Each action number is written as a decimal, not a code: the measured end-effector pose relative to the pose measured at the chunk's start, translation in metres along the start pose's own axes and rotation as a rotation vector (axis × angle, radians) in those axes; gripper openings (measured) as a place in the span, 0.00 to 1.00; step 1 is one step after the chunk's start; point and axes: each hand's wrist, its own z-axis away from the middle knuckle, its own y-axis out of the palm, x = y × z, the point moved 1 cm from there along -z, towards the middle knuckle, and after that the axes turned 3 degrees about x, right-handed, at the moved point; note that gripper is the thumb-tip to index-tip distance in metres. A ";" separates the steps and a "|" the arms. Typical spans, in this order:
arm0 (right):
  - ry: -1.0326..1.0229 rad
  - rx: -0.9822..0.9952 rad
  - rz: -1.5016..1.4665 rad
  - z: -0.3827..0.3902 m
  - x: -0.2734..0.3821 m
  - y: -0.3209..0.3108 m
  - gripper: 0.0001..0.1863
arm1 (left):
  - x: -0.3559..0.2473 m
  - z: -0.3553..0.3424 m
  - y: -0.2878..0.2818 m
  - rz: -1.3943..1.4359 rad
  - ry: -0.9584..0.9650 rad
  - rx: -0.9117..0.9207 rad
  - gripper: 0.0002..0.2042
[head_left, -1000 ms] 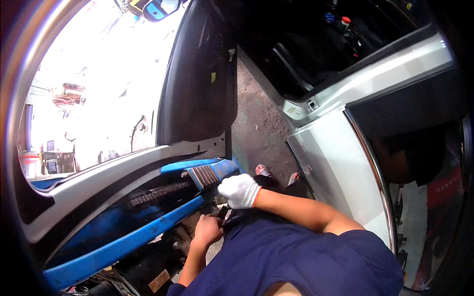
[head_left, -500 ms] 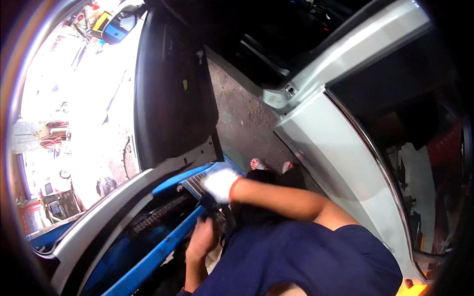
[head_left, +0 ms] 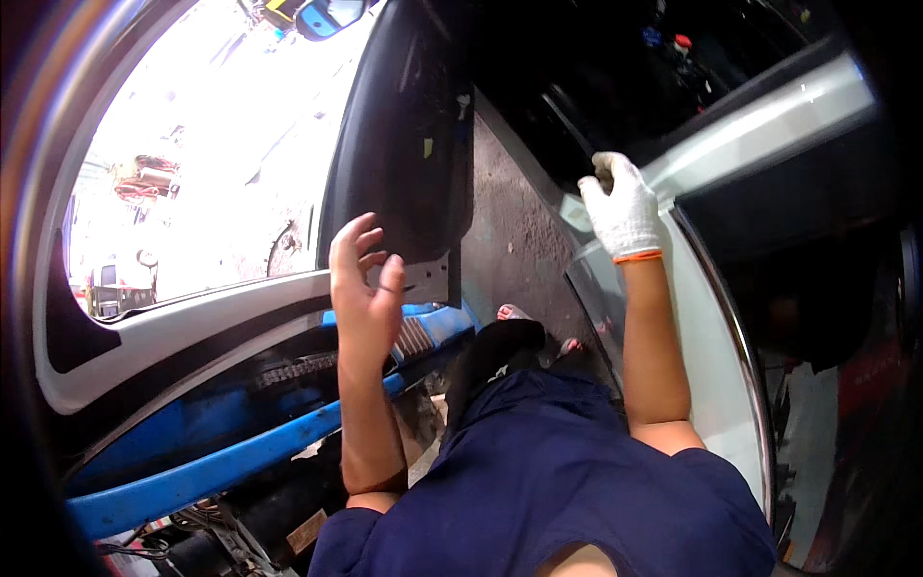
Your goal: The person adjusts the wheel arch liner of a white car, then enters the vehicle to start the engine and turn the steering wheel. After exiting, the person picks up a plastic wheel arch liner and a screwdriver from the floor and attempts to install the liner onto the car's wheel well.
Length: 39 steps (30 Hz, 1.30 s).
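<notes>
My bare left hand point(head_left: 363, 288) is raised with its fingers curled and apart, and nothing is in it. It is in front of the window frame and dark inner panel point(head_left: 399, 163) of an open car door, above a blue metal cart point(head_left: 221, 481). My right hand point(head_left: 623, 207) wears a white knit glove with an orange cuff. Its thumb stands off from the bent fingers, and I see nothing held. Behind the glove are the car's pale door pillar point(head_left: 750, 125) and the silver-white rear door point(head_left: 707, 356); whether it touches them I cannot tell.
Between the doors lies a strip of concrete floor point(head_left: 514, 221) where my feet stand. The car's dark interior point(head_left: 577, 58) opens ahead. A door mirror point(head_left: 329, 17) sticks out at the upper left. Cables and boxes point(head_left: 192, 539) lie beside the blue cart.
Both hands have come up and apart from the slotted end of the blue cart. The gloved right hand has swung right toward the pillar. My view has shifted too.
</notes>
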 end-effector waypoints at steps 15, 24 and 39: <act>0.252 0.487 0.754 -0.033 0.006 0.026 0.23 | 0.054 -0.061 -0.015 0.089 -0.081 -0.389 0.25; 0.168 0.618 0.606 -0.100 0.057 0.087 0.21 | 0.053 -0.060 -0.015 0.290 -0.099 -0.458 0.25; 0.009 0.850 0.644 -0.281 0.004 0.256 0.23 | 0.058 -0.086 -0.018 0.356 -0.133 -0.773 0.20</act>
